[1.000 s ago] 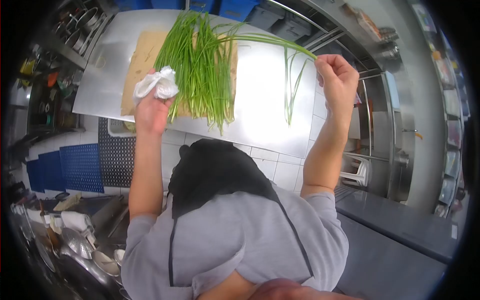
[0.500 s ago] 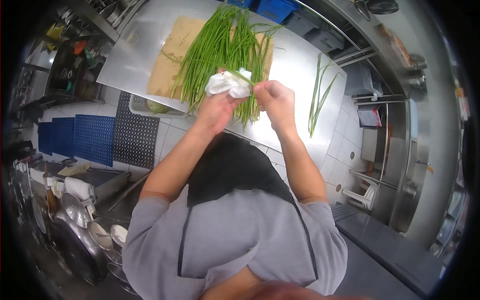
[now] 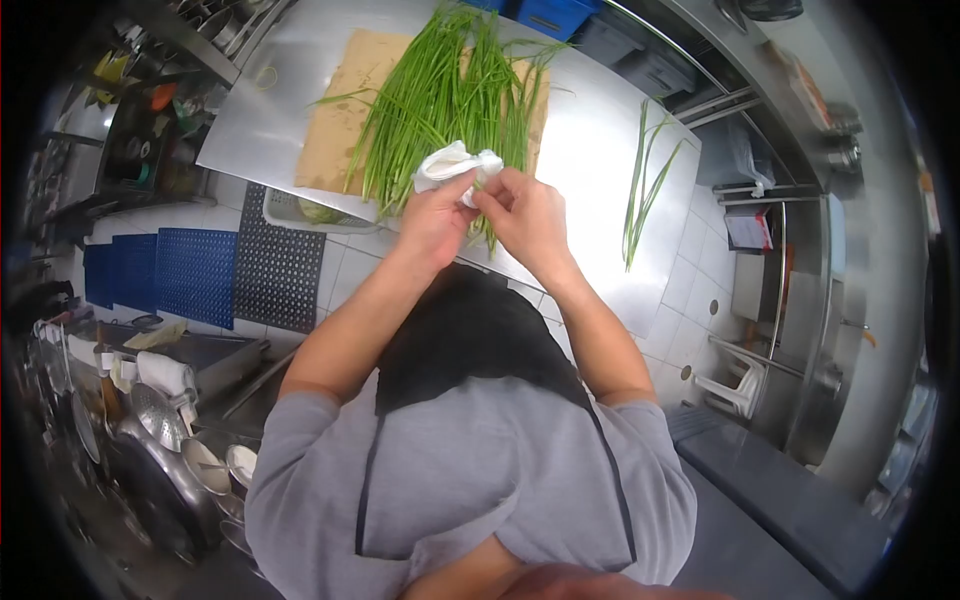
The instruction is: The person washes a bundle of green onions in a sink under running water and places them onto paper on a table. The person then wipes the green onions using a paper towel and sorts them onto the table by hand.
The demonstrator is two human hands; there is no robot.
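My left hand (image 3: 435,225) is closed on a crumpled white cloth (image 3: 445,166), possibly a paper towel, above the near end of a large pile of garlic chives (image 3: 430,110). Against the cloth's right side, my right hand (image 3: 525,215) has its thumb and fingers pinched together. What sits in that pinch is hidden; a little green shows between the two hands. The chives lie on a sheet of brown cardboard (image 3: 330,140), their cut ends toward me. Several separate chives (image 3: 640,190) lie to the right on the steel table (image 3: 585,130).
A rubber band (image 3: 266,77) lies at the table's left. Blue bins (image 3: 545,18) and grey bins (image 3: 650,75) stand beyond the far edge. Below the near left edge is a white basket (image 3: 285,210) with something pale green inside. Blue mats (image 3: 195,275) lie on the floor.
My right hand has moved left and slightly down, closer to my left hand. The green blade that stretched from the cloth to my right fingers no longer shows there.
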